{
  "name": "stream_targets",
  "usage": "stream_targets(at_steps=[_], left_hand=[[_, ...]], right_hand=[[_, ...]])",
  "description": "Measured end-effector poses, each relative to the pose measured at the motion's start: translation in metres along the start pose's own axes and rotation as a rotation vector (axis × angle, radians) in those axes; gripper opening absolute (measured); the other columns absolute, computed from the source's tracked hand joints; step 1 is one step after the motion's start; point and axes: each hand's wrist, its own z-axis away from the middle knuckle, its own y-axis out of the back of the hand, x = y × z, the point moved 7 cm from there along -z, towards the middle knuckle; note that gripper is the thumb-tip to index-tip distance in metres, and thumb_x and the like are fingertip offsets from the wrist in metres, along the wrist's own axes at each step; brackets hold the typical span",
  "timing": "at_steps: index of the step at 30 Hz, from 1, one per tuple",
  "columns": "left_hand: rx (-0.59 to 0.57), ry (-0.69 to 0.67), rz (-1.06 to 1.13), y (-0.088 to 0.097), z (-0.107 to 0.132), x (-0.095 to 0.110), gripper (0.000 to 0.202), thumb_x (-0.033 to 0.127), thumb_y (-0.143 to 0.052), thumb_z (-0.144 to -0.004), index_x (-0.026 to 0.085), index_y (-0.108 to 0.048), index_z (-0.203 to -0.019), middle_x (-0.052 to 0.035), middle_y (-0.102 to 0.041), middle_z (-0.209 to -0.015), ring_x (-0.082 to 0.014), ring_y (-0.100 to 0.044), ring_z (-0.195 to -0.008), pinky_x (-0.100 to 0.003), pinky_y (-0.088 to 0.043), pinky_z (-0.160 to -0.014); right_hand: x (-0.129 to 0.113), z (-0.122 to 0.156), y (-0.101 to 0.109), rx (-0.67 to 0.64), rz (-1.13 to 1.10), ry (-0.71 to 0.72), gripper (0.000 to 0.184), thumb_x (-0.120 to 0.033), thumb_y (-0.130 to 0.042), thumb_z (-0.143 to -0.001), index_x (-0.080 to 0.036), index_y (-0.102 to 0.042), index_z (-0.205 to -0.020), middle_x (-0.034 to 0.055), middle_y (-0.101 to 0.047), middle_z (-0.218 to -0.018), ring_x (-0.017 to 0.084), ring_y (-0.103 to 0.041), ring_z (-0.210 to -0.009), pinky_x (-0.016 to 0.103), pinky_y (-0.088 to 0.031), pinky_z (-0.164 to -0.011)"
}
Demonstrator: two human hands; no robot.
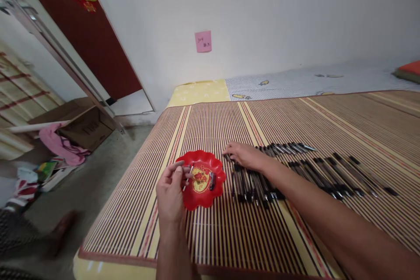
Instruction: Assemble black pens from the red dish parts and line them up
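Observation:
My left hand (172, 183) is over the left side of a red scalloped plate (218, 170), its fingers loosely bent and apart. Thin white-tipped sticks show by its fingertips; I cannot tell whether they are held or lie in the plate. A small dark, shiny piece (212, 180) rests on the plate's right side. My right hand (241, 154) reaches across the pens with its fingers pinched on a small dark piece (227, 157), mostly hidden. Below it lie rows of black-ended pens (252, 186), with a shorter row of clear and black pen parts (285, 148) behind the wrist.
Everything lies on a striped bamboo mat (203, 127) over a bed. More pens (321, 177) spread to the right beneath my forearm. A pink note (203, 41) is on the wall. On the floor at left are a cardboard box (87, 127), pink cloth (61, 144) and a person's blurred foot (62, 232).

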Motion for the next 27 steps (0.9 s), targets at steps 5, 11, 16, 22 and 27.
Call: stream_targets(at_steps=[5, 11, 16, 22, 27], left_hand=[[0.136, -0.034, 0.064, 0.019, -0.004, 0.01, 0.031, 0.03, -0.075, -0.071, 0.013, -0.069, -0.095, -0.0033, -0.07, -0.074, -0.0125, -0.063, -0.061, -0.021, -0.045, -0.055], [0.305, -0.058, 0.261, 0.046, -0.01, 0.011, 0.027, 0.023, -0.075, -0.061, 0.014, -0.067, -0.085, 0.0006, -0.067, -0.067, -0.0106, -0.06, -0.055, -0.019, -0.04, -0.05], [0.299, -0.064, 0.293, 0.049, -0.011, 0.008, 0.026, 0.021, -0.076, -0.061, 0.013, -0.067, -0.084, 0.0006, -0.067, -0.067, -0.0105, -0.059, -0.056, -0.019, -0.039, -0.05], [0.287, -0.059, 0.317, 0.049, -0.011, 0.007, 0.023, 0.02, -0.075, -0.061, 0.014, -0.067, -0.082, 0.0005, -0.067, -0.069, -0.0108, -0.06, -0.057, -0.021, -0.04, -0.052], [0.268, -0.044, 0.306, 0.047, -0.013, 0.006, 0.025, 0.021, -0.075, -0.062, 0.013, -0.068, -0.085, 0.0007, -0.066, -0.066, -0.0112, -0.059, -0.057, -0.021, -0.039, -0.052]], right_hand=[[0.009, -0.005, -0.011, -0.038, 0.077, -0.016, 0.033, -0.003, -0.065, -0.083, -0.018, -0.075, -0.111, 0.0108, -0.064, -0.104, 0.024, -0.062, -0.098, 0.031, -0.045, -0.08], [0.005, -0.005, 0.0, 0.008, 0.122, -0.051, 0.031, 0.0, -0.055, -0.085, -0.014, -0.076, -0.103, 0.0136, -0.063, -0.104, 0.024, -0.062, -0.097, 0.034, -0.045, -0.084], [-0.056, -0.01, 0.01, 0.032, -0.089, 0.114, 0.025, -0.006, -0.063, -0.086, -0.021, -0.075, -0.102, 0.0068, -0.069, -0.101, 0.019, -0.063, -0.097, 0.03, -0.046, -0.084], [-0.106, -0.021, -0.018, -0.188, 0.075, 0.211, 0.017, -0.004, -0.066, -0.078, -0.019, -0.073, -0.072, 0.0067, -0.07, -0.078, 0.019, -0.06, -0.072, 0.03, -0.041, -0.066], [-0.116, -0.027, -0.028, -0.187, 0.154, 0.167, 0.016, -0.01, -0.064, -0.084, -0.016, -0.071, -0.071, 0.0133, -0.069, -0.087, 0.024, -0.059, -0.081, 0.034, -0.04, -0.069]])
